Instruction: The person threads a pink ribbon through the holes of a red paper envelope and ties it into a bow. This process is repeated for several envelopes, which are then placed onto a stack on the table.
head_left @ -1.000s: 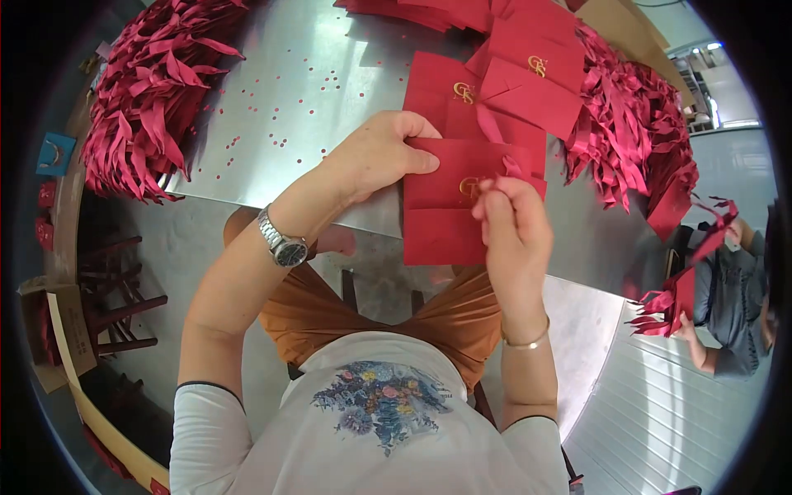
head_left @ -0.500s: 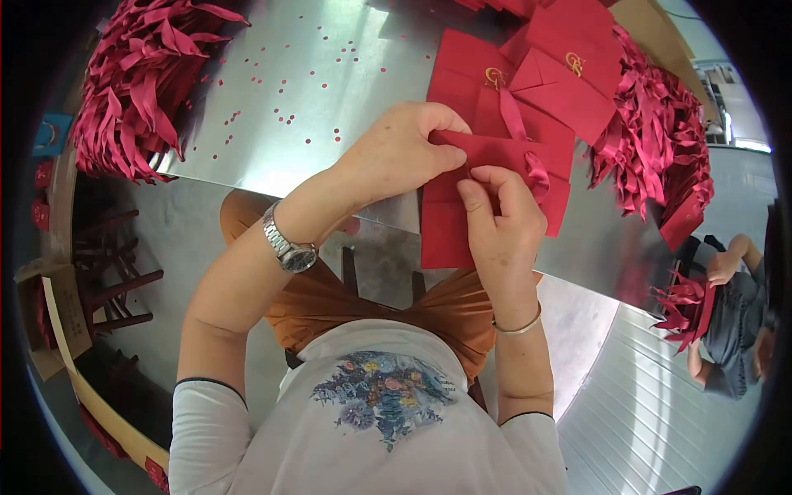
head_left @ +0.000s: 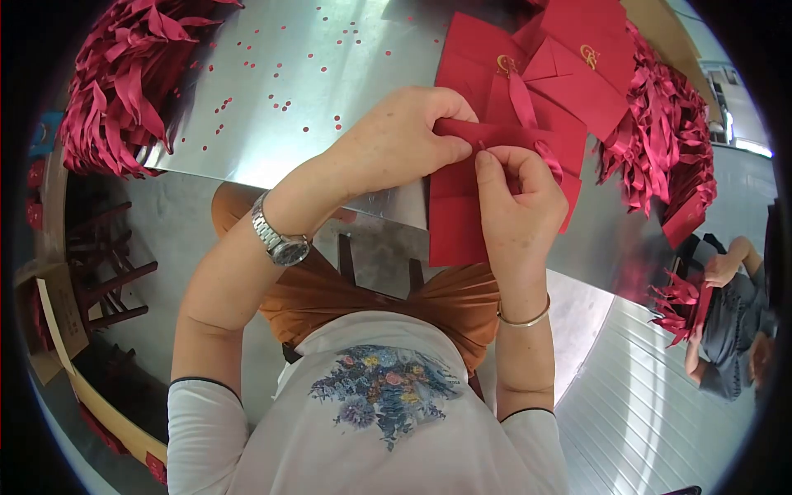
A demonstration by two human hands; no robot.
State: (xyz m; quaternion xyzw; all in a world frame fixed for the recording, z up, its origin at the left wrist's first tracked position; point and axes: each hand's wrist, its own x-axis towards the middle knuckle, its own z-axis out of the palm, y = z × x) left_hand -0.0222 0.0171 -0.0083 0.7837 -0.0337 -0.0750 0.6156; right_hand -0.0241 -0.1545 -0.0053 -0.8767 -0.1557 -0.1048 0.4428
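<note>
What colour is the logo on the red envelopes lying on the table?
Gold logo on the red envelopes; clearest in the head view.

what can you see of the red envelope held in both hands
The red envelope is a flat, folded piece of deep red matte paper or card. It is held tilted at the near edge of the metal table, with its lower part hanging past the edge. The left hand pinches its top fold. The right hand covers its middle and pinches a red satin ribbon at the same fold. Its upper part overlaps similar red envelopes with gold emblems.
</note>
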